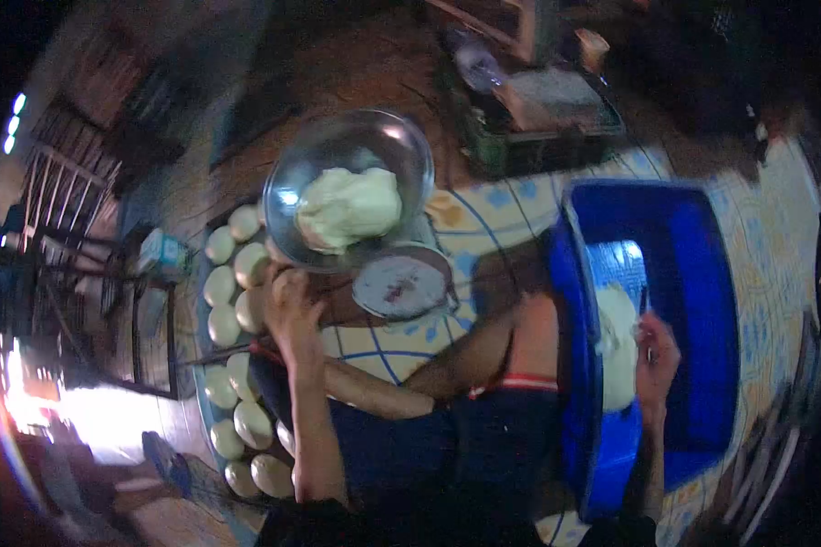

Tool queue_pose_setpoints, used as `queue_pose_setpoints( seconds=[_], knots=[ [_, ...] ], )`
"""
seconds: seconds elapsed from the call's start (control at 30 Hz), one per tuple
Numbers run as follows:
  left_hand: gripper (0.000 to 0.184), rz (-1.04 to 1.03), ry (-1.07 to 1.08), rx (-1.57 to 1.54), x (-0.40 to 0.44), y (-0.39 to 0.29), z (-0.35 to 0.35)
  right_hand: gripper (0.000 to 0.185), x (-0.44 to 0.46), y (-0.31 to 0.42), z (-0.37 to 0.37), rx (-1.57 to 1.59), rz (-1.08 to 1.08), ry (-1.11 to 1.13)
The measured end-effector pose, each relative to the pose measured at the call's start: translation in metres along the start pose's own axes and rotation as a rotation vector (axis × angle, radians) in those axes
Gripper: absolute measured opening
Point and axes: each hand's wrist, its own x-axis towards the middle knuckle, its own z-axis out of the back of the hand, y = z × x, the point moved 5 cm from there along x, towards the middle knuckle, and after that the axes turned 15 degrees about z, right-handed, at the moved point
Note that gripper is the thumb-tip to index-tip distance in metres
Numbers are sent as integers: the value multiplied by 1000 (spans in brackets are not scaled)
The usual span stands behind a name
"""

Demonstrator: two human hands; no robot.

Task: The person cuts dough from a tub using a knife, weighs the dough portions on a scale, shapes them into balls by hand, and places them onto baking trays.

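Note:
My left hand (pixel 292 305) is beside the rows of pale, round dough balls (pixel 251 264), its fingers curled and blurred; what they hold, if anything, is hidden. Just above it, a shiny metal bowl (pixel 401 137) holds a large lump of dough (pixel 351 210). A small round dish (pixel 401 284) with a whitish surface stands below the bowl. My right hand (pixel 657 356) is over the blue tub (pixel 716 301), its bent fingers closed against the right side of a long piece of dough (pixel 617 346). A thin dark edge shows by its fingertips, too blurred to name.
The person's crossed legs (pixel 474 360) lie between the dough balls and the tub. A patterned floor covering (pixel 497 205) spreads underneath. At the back stands a dark crate (pixel 538 141) with items on top. A metal rack (pixel 150 328) is at the left.

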Motion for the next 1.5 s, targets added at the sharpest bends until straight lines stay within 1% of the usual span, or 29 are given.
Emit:
queue_pose_setpoints(
  seconds=[0.03, 0.1, 0.13, 0.2, 0.23, 0.27, 0.3, 0.37, 0.43, 0.53, 0.6, 0.63, 0.7, 0.73, 0.77, 0.83, 0.87, 0.97, 1.03, 1.07, 1.13, 1.17, 1.2, 1.23, 1.3, 1.37, 1.43, 1.47, 1.5],
  knots=[
    [28, 52, 4, 234, -3, -24, -24, 22, 33, 53, -23, 74, 169, 98],
    [27, 167, -127, 104, 8, -19, -36, 18, 96, 167, -67, 112, 510, 315],
    [26, 237, -216, 75, 7, -21, -43, 21, 115, 200, -94, 281, 541, 346],
    [25, 141, -230, 36, 14, -32, -53, 27, 155, 264, -152, 413, 624, 560],
    [30, -64, -106, -50, 36, -12, -47, 29, 166, 283, -188, 419, 843, 566],
    [35, -277, 14, -125, 46, -8, -43, 30, 171, 294, -218, 267, 973, 563],
    [39, -251, -54, -70, 42, -11, -38, 31, 172, 305, -249, 111, 1098, 553],
    [46, -241, -192, -13, 44, -9, -37, 32, 176, 324, -287, -132, 1191, 562],
    [46, -242, -309, 28, 52, -5, -38, 33, 181, 330, -308, -304, 1121, 603],
    [44, -142, -446, 134, 57, 1, -37, 39, 196, 317, -327, -7, 1078, 657],
    [44, -37, -481, 211, 69, 13, -41, 31, 224, 282, -333, 290, 582, 668],
    [44, -115, -476, 204, 66, 1, -42, 28, 232, 264, -335, 421, 324, 656],
    [43, -254, -469, 184, 51, -20, -44, 31, 231, 241, -320, 801, 271, 346],
    [43, -162, -446, 191, 57, -17, -45, 33, 238, 240, -313, 967, 194, 292],
    [44, -174, -422, 204, 61, -17, -44, 36, 244, 240, -306, 1131, 121, 229],
    [48, -188, -361, 254, 61, -12, -43, 39, 248, 273, -271, 1394, -156, 300],
    [51, -199, -327, 279, 61, -10, -42, 40, 247, 289, -248, 1370, -111, 262],
    [78, -37, -268, 318, 55, 1, -29, 42, 231, 326, -186, 1224, -5, 142],
    [85, 143, 42, -300, -13, -46, 5, 43, 201, 328, -162, 1022, 14, 57],
    [84, 220, 256, -457, -32, -49, 2, 44, 178, 325, -164, 1106, 3, 57],
    [82, 413, 636, -769, -86, -25, 7, 45, 130, 318, -184, 1162, -50, 239],
    [73, 500, 576, -745, -91, 10, 10, 45, 106, 313, -199, 1131, -86, 454],
    [65, 587, 516, -724, -98, 46, 14, 45, 92, 307, -207, 1071, -138, 541],
    [60, 806, 335, -851, -105, 21, 17, 45, 79, 301, -214, 1009, -185, 631],
    [58, 700, 345, -969, -92, 31, 24, 43, 76, 297, -215, 958, -275, 564],
    [59, 869, 314, -641, -97, 39, 24, 40, 59, 301, -219, 1050, -369, 509],
    [60, 1017, 278, -197, -94, 44, 11, 49, 28, 263, -229, 541, -51, 436],
    [60, 922, 396, -244, -91, 65, 3, 45, 20, 232, -234, 523, -80, 335],
    [59, 775, 367, -152, -83, 64, 12, 41, 21, 234, -238, 505, -107, 233]
  ],
)
